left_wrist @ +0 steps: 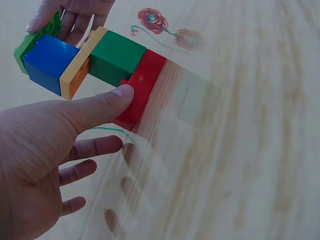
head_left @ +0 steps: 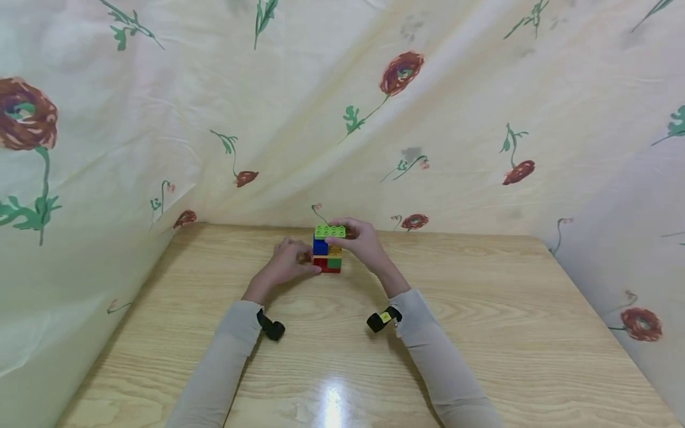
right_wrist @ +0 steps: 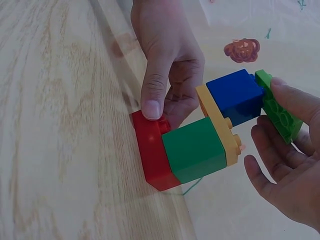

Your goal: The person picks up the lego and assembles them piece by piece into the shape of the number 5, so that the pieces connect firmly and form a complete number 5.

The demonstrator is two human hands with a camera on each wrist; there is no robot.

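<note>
A stack of toy building bricks stands on the table. At its base lies a red brick (right_wrist: 155, 155), with a dark green brick (right_wrist: 195, 150) on one end. A thin orange brick (right_wrist: 218, 125) spans above, and a blue brick (right_wrist: 235, 96) sits on its other end. My left hand (head_left: 283, 261) holds the red brick low down, thumb on its near side. At the top, my right hand (head_left: 364, 241) pinches a lime green brick (head_left: 329, 232) against the blue one; blue studs show between them, so it looks not fully seated. Part of the lime brick overhangs.
The wooden table (head_left: 481, 309) stretches out to both sides and toward me. A flowered cloth (head_left: 299, 107) hangs close behind the stack and along the left and right sides. Each wrist wears a black strap (head_left: 272, 326) with a small camera.
</note>
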